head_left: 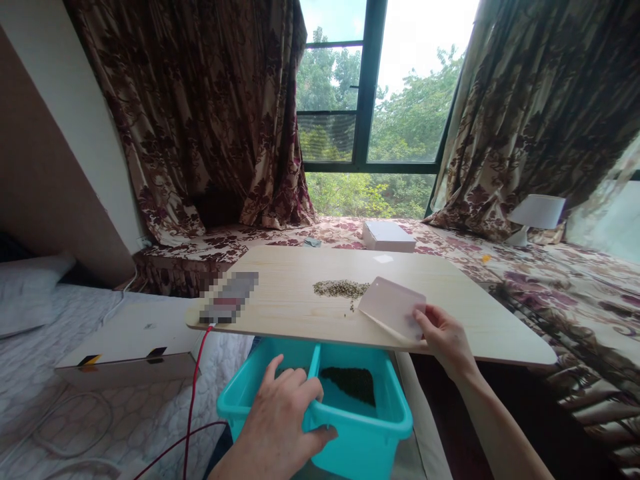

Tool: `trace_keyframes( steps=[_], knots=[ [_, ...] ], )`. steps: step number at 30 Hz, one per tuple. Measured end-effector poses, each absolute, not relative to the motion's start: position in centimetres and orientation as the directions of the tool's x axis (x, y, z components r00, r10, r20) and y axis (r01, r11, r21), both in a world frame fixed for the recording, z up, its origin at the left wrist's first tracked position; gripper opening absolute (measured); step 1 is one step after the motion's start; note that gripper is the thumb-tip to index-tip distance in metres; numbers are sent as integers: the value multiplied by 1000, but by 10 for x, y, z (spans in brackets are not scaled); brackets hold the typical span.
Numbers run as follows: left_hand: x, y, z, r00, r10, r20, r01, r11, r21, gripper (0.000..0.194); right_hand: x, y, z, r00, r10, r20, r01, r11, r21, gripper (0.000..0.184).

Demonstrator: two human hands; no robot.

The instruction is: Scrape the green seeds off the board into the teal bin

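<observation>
In my right hand (443,331) is a thin, frosted plastic scraper sheet (393,308), pinched at its right corner. It stands tilted on the pale wooden tabletop (285,280), its left edge beside a spread heap of small greenish-brown grains (340,289). A few grains lie scattered nearer the front edge. Below that edge is a turquoise divided bin (357,443). My left hand (285,413) grips its front rim near the divider, fingers inside and thumb outside. Dark green grains (350,387) cover part of the right compartment's floor; my hand mostly hides the left compartment.
A blurred-out phone-like device (229,298) lies at the tabletop's left, with a red cable (195,387) hanging from it. A white box (389,235) and a lamp (537,212) stand on the window ledge. Another white box (135,340) rests on the bed.
</observation>
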State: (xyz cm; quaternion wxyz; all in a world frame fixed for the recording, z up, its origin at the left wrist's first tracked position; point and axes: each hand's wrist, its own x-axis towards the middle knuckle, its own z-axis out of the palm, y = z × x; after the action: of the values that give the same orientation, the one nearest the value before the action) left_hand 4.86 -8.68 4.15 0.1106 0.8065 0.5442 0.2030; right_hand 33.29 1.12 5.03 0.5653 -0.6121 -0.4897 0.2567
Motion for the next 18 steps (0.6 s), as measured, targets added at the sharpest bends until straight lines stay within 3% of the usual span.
trace_keyframes(
  steps=[18],
  knots=[
    [46, -88, 41, 321, 924, 208, 829, -380, 409, 26, 326, 20, 52, 293, 915, 276, 338, 171, -926, 30]
  ],
)
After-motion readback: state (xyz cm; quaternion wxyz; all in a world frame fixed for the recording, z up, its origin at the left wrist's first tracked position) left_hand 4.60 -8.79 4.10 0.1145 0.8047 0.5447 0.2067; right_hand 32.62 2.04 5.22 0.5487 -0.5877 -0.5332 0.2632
